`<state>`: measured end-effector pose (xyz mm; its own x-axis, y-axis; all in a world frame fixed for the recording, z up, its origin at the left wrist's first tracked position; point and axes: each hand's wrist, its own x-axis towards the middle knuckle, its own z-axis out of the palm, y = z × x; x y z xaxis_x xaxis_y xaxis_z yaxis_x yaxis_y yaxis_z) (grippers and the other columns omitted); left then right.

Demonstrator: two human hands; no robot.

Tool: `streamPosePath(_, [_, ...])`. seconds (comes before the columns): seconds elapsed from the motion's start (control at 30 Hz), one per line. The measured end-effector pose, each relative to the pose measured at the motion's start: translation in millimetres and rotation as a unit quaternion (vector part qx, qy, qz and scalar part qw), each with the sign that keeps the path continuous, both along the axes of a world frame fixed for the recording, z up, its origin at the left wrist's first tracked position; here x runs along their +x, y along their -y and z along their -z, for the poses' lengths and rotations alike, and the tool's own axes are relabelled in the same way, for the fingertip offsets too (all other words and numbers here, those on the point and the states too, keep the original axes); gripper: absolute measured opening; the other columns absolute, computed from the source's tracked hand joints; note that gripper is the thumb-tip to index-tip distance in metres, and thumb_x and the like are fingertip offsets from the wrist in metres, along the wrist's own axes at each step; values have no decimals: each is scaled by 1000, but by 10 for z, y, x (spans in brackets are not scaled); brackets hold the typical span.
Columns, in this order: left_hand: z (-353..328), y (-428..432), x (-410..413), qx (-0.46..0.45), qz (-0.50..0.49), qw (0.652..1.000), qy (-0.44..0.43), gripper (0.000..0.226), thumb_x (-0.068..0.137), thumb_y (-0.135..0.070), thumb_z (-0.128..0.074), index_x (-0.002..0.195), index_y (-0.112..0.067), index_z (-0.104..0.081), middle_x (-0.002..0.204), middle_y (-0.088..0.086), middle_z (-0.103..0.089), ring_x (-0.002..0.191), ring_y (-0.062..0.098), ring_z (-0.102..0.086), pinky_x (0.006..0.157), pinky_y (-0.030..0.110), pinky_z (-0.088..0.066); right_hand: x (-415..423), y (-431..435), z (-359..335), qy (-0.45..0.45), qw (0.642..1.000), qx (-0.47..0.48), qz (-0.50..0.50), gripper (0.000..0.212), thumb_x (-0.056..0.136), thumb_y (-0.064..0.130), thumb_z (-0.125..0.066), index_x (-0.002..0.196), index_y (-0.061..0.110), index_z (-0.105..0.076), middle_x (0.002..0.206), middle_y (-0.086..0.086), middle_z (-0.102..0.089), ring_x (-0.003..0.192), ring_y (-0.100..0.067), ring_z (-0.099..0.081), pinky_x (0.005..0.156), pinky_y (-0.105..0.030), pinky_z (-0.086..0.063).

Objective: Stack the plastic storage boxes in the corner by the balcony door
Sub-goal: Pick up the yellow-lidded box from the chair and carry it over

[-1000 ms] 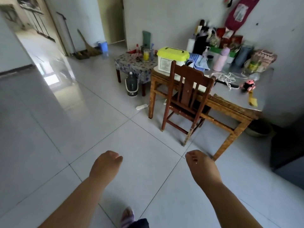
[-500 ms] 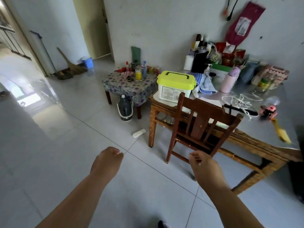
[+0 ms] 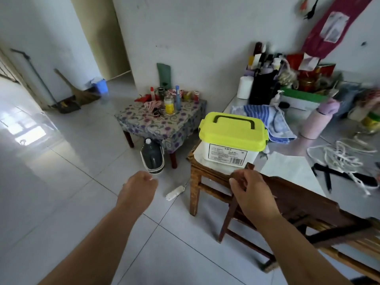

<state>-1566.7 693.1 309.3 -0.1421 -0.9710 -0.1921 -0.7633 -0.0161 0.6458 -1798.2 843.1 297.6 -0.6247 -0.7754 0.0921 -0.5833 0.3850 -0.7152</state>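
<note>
A white plastic storage box (image 3: 230, 153) with a lime-green lid and a dark handle stands on the near left corner of the wooden table (image 3: 197, 171). My right hand (image 3: 253, 194) hovers just below it, in front of the dark wooden chair's top rail (image 3: 304, 202), with fingers loosely curled and nothing in them. Over the floor tiles to the left, my left hand (image 3: 137, 192) hangs in a loose fist, holding nothing.
A low stool-table (image 3: 141, 122) with a floral cloth carries bottles and jars. A dark jug (image 3: 153, 156) stands on the floor beside it, and a white power strip (image 3: 174, 192) lies on the tiles. Clutter, a towel and white cord cover the table. A broom leans far left.
The view has come closer to the table, so the box now looms just ahead of my right hand. Both hands have kept their loosely curled shape and risen toward the table edge.
</note>
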Motion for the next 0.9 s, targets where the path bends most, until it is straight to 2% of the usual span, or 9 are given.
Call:
streamPosePath(0.07, [27,364,-281,2,31,999,-19,35,92,-30,-56,124,-18,-62,116,3,-67,108,26,-64,87,33,-49,-220,297,-27,0,999,-16,28,32,91,34,-61,121,24,-58,121,4,-53,97,-8,-58,85,-28,-47])
streamPosePath(0.17, [78,837,-769,27,65,996,-56,42,92,-32,-56,132,-20,-57,130,5,-63,114,25,-61,96,40,-51,-561,653,-86,5,996,-40,85,48,88,37,-65,131,25,-50,135,0,-47,120,-22,-51,99,-40,-46])
streamPosePath(0.27, [177,1355,-1392,59,122,990,-38,60,92,-44,-54,145,-19,-43,142,11,-54,122,31,-55,99,43,-47,-991,1026,-82,46,983,11,176,76,81,46,-69,144,20,-37,147,-7,-38,134,-31,-40,108,-45,-37])
streamPosePath(0.4, [262,1811,-2016,81,194,976,-46,75,88,-55,-53,152,-22,-31,154,10,-39,133,30,-46,93,37,-40,-1425,1368,-7,119,955,73,263,98,75,56,-71,151,15,-23,154,-12,-28,139,-35,-32,110,-48,-31])
streamPosePath(0.53, [353,2198,-2444,119,224,966,-50,88,86,-57,-57,155,-18,-19,158,11,-31,139,33,-39,108,45,-36,-1696,1620,182,159,926,101,328,104,73,58,-72,152,16,-19,155,-13,-25,138,-39,-33,106,-52,-38])
streamPosePath(0.63, [437,2370,-2639,148,244,957,-43,85,85,-57,-59,151,-14,-26,150,10,-43,131,32,-47,101,41,-41,-1819,1761,325,178,907,109,366,105,72,58,-73,152,17,-19,155,-13,-25,136,-39,-36,103,-52,-40])
streamPosePath(0.7, [474,2425,-2712,166,263,949,-39,74,86,-55,-60,143,-14,-35,135,10,-53,113,30,-55,92,38,-44,-1851,1821,402,194,898,109,380,102,73,56,-73,152,16,-21,153,-14,-29,133,-39,-40,99,-49,-41])
streamPosePath(0.77, [508,2463,-2764,181,278,943,-39,66,86,-52,-62,134,-13,-41,124,9,-57,102,28,-55,92,40,-47,-1871,1867,457,208,890,97,395,98,74,55,-73,150,16,-26,149,-13,-36,129,-36,-45,94,-44,-42])
streamPosePath(0.9, [528,2515,-2842,192,276,941,-45,64,84,-47,-67,130,-10,-43,116,8,-56,102,29,-56,86,38,-46,-1859,1908,481,219,879,83,415,95,71,57,-74,146,16,-33,140,-11,-48,120,-33,-51,81,-37,-41])
